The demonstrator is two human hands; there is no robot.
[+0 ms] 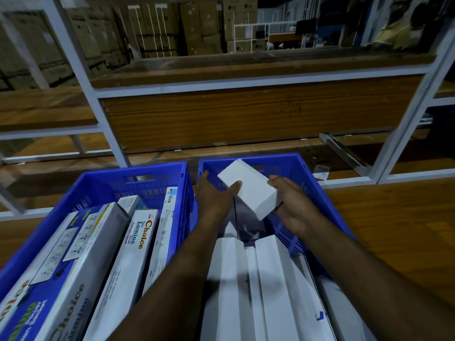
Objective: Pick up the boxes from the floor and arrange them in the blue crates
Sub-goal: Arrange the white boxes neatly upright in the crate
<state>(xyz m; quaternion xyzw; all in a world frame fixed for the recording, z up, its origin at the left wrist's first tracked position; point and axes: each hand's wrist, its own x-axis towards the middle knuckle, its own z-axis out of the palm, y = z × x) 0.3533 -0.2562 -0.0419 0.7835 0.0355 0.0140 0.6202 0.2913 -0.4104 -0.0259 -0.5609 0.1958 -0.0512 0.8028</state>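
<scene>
While both hands — left hand, right hand — grip it, the plain white box tilts.

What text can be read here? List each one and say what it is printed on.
"Choice New Lumino": long white box in the left crate.
"Viva": tall white box beside it.
"Choice": blue-and-white box, partly cut off.
Smaller print on these boxes: too blurred.
White box in both hands: no text visible.

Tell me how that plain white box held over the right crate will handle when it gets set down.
The white box looks stiff: its edges stay crisp between the left hand and right hand. It seems fairly light, since fingers alone support it tilted. Flat faces mean it probably won't roll, though its smooth surface could slip against the white boxes below.
</scene>
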